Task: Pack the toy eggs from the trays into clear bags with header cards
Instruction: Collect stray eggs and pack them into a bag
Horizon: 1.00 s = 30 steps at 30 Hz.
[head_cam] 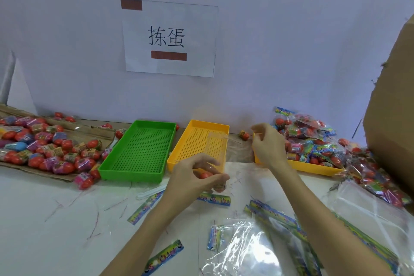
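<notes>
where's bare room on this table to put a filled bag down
The widest bare patch is the white table at front left, bordered by the cardboard with loose eggs, the green tray and the left hand. The green tray itself holds nothing. Front right is crowded with clear bags and header cards; the far right is heaped with packed bags.

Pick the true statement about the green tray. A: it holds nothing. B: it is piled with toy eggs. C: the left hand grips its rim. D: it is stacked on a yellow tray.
A: the green tray shows only its bare perforated floor, and it sits beside the yellow tray, untouched by either hand.
</notes>
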Each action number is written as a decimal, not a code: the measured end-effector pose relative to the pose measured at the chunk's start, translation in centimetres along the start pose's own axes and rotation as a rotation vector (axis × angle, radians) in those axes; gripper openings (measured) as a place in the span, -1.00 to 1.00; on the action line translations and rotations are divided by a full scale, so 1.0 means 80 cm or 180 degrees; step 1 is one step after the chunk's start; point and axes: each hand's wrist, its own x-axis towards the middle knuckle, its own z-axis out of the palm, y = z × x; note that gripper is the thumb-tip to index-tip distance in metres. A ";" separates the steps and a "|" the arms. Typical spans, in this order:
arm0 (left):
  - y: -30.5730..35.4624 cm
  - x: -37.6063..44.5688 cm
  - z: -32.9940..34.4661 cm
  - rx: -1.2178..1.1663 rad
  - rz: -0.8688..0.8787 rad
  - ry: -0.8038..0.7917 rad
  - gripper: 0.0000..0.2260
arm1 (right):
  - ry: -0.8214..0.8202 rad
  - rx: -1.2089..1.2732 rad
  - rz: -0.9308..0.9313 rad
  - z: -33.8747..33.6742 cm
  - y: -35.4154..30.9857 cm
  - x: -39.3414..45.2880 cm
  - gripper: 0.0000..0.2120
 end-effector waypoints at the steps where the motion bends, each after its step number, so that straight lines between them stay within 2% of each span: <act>1: -0.001 0.000 0.000 0.0026 0.0024 -0.0005 -0.60 | -0.0204 -0.0266 -0.0058 0.008 0.002 0.015 -0.69; 4: -0.003 -0.001 -0.001 0.0151 0.0085 -0.0003 -0.60 | -0.0791 -0.1154 -0.0352 0.029 0.006 0.051 -0.58; 7: -0.003 -0.001 0.000 0.0257 0.0122 0.0028 -0.59 | -0.1099 -0.2020 -0.0626 0.043 0.019 0.070 -0.53; 9: -0.003 -0.001 0.001 0.0288 0.0144 0.0052 -0.59 | -0.1109 -0.2340 -0.0690 0.049 0.029 0.074 -0.57; 17: 0.001 -0.001 0.004 0.0316 0.0060 0.0068 -0.60 | -0.0731 -0.2491 -0.0817 0.060 0.037 0.074 -0.61; 20: 0.001 0.000 0.002 0.0302 -0.0026 0.0102 -0.59 | -0.0313 -0.1922 -0.0764 0.060 0.031 0.068 -0.73; 24: 0.001 0.001 0.002 0.0332 -0.0070 0.0156 -0.59 | 0.0237 0.0468 -0.0035 0.043 0.003 0.041 -0.77; 25: 0.001 0.000 0.003 0.0340 -0.0080 0.0176 -0.59 | 0.0331 0.0832 0.0085 0.036 -0.004 0.029 -0.76; 27: -0.001 0.000 0.005 0.0386 -0.0087 0.0243 -0.59 | 0.0532 0.1100 0.0034 0.022 -0.015 0.002 -0.77; 30: -0.003 0.000 0.008 0.0459 -0.0103 0.0356 -0.60 | 0.0695 0.1280 -0.0455 0.003 -0.030 -0.049 -0.81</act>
